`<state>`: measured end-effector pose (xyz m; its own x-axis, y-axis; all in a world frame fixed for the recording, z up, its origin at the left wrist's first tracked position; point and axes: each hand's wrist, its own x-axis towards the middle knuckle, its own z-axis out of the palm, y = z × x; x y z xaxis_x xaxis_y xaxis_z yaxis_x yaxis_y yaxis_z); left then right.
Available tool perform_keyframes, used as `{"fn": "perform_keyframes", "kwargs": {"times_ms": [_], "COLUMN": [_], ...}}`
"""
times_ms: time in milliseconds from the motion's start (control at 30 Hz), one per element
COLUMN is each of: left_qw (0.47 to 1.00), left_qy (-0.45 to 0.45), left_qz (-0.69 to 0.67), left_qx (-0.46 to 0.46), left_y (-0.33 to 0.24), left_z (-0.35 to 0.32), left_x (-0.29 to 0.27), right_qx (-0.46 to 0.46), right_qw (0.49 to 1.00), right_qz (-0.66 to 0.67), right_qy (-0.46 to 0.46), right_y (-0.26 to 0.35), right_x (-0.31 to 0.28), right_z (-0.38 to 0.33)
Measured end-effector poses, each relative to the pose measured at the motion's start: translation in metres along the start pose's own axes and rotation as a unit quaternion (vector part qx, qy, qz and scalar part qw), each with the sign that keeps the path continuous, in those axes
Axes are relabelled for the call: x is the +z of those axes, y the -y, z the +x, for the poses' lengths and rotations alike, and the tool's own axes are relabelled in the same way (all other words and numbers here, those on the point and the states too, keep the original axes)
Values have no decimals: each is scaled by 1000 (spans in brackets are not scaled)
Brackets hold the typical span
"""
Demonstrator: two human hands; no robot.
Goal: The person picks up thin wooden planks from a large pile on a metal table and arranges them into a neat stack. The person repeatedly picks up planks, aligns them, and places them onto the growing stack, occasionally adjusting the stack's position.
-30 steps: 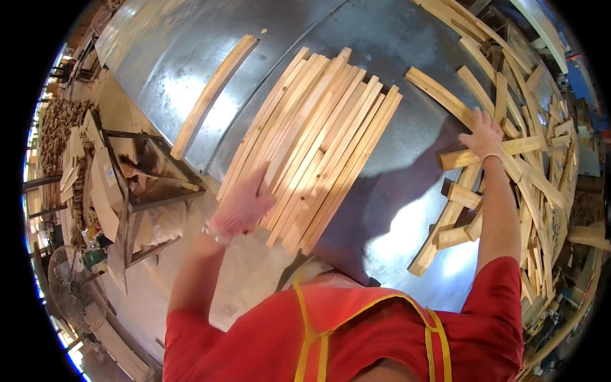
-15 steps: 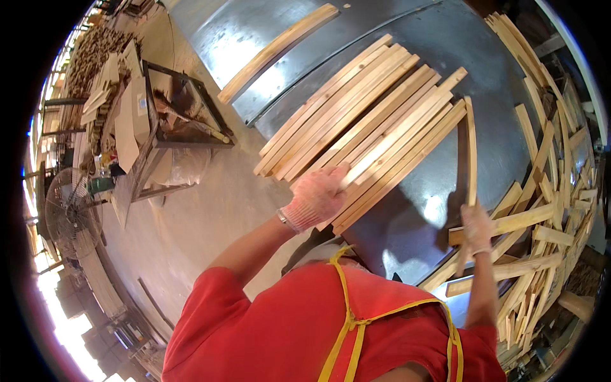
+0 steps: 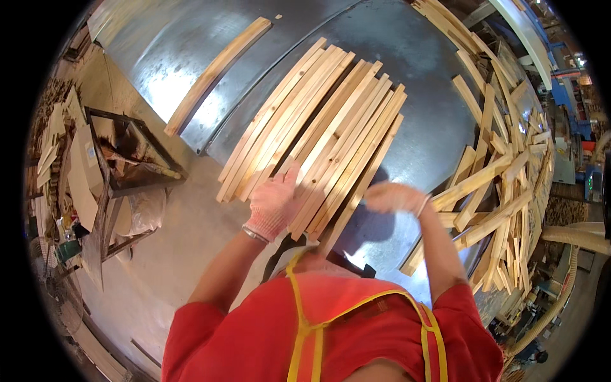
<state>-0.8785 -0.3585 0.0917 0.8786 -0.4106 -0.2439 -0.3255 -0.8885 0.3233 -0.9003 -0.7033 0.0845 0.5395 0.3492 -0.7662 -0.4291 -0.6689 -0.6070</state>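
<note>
Lying side by side, slim wooden strips [image 3: 331, 137] look pale, knotty.

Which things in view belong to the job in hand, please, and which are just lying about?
Apparently in use:
row of wooden strips, with the left hand at its near ends
rightmost strip, beside the blurred right hand
metal table beneath them
probably the jumbled strips

Apparently lying about:
lone strip, apart from the row
dark-framed stand
pale hose
</note>
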Motion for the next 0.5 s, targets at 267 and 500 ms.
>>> {"fn": "perform_keyframes", "kwargs": {"times_ms": [267,500], "left_qw": [981,967], "left_qy": [-73,223], "left_qz": [-68,-80], "left_qx": [164,-97], "left_y": [-81,-122], "left_z": [15,85], "left_x": [31,-14], "right_qx": [41,-237], "right_qw": [814,909], "right_qz": [-387,171], "right_qy": [-431,-297], "right_y": [38,42], "right_x": [-162,-114], "right_z": [69,-29]}}
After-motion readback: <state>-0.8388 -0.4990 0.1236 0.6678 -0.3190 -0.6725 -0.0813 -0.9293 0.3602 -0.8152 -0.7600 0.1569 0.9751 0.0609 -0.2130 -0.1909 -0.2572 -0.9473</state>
